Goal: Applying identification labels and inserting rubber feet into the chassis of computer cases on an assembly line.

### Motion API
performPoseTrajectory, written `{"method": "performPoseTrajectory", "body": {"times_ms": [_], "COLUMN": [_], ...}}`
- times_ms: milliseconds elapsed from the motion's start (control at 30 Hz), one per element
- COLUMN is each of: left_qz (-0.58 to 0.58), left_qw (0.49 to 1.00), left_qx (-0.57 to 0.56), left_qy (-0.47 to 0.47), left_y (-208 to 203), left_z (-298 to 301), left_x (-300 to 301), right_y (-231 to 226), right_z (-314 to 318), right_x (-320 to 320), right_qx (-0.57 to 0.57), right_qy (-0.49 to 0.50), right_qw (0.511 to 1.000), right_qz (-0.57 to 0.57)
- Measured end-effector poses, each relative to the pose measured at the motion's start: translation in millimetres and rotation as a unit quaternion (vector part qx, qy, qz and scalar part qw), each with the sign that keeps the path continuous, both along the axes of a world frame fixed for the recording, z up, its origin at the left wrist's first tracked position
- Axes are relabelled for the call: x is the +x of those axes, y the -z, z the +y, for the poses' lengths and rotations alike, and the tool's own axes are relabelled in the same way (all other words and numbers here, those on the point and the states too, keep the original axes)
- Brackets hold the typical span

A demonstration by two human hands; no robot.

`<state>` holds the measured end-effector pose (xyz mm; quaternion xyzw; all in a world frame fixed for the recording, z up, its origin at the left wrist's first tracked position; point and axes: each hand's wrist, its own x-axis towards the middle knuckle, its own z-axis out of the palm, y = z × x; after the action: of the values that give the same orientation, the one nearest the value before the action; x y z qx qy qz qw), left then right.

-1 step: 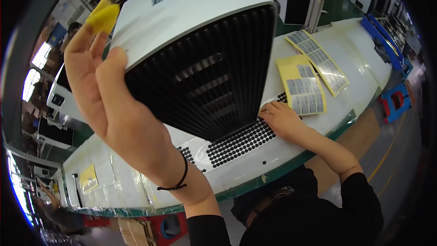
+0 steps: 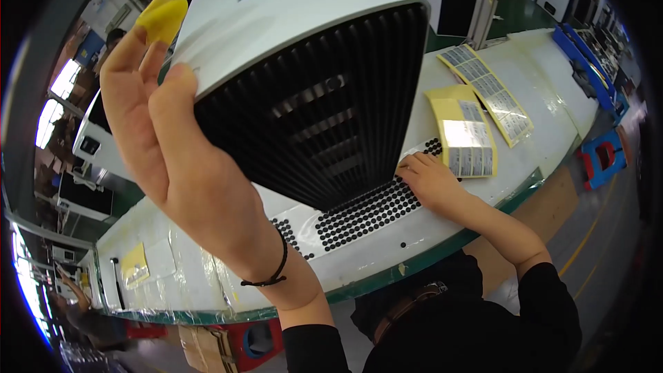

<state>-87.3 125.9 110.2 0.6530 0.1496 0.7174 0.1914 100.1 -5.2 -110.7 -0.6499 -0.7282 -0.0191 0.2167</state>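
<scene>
My left hand grips the side of a large white appliance housing with a black slatted grille. Yellow finger covers sit on its fingertips. The housing is tilted, its lower end down at a sheet of small round black pads on the table. Beside that lower end, my right hand rests over the pads with its fingers curled together. Its fingertips are partly hidden, so what they pinch, if anything, does not show.
Yellow-backed sheets of silver labels lie right of the pads on the white worktable. One loose black pad sits near the front edge. A blue tray holds parts at the far right. Another person is at the far left.
The whole view has shifted slightly. The housing and both hands keep nearly the same places relative to each other.
</scene>
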Motion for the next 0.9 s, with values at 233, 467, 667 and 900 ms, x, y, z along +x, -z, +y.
{"method": "performPoseTrajectory", "body": {"times_ms": [233,467,667,900], "left_qz": [-0.048,0.380,0.446,0.428], "left_qw": [0.999,0.901,0.848,0.857], "left_qx": [-0.002,-0.190,-0.273,-0.259], "left_qy": [-0.013,-0.091,-0.086,-0.121], "left_y": [56,178,233,240], "left_z": [-4,-29,-59,-55], "left_x": [-40,-89,-68,-61], "right_y": [4,15,8,8], "right_z": [6,12,11,11], "right_x": [-11,-7,-6,-4], "right_qx": [0.004,0.065,0.051,0.047], "right_qy": [0.030,0.026,0.034,0.040], "right_qw": [0.999,0.997,0.998,0.997], "right_qz": [-0.032,-0.015,0.025,0.055]}}
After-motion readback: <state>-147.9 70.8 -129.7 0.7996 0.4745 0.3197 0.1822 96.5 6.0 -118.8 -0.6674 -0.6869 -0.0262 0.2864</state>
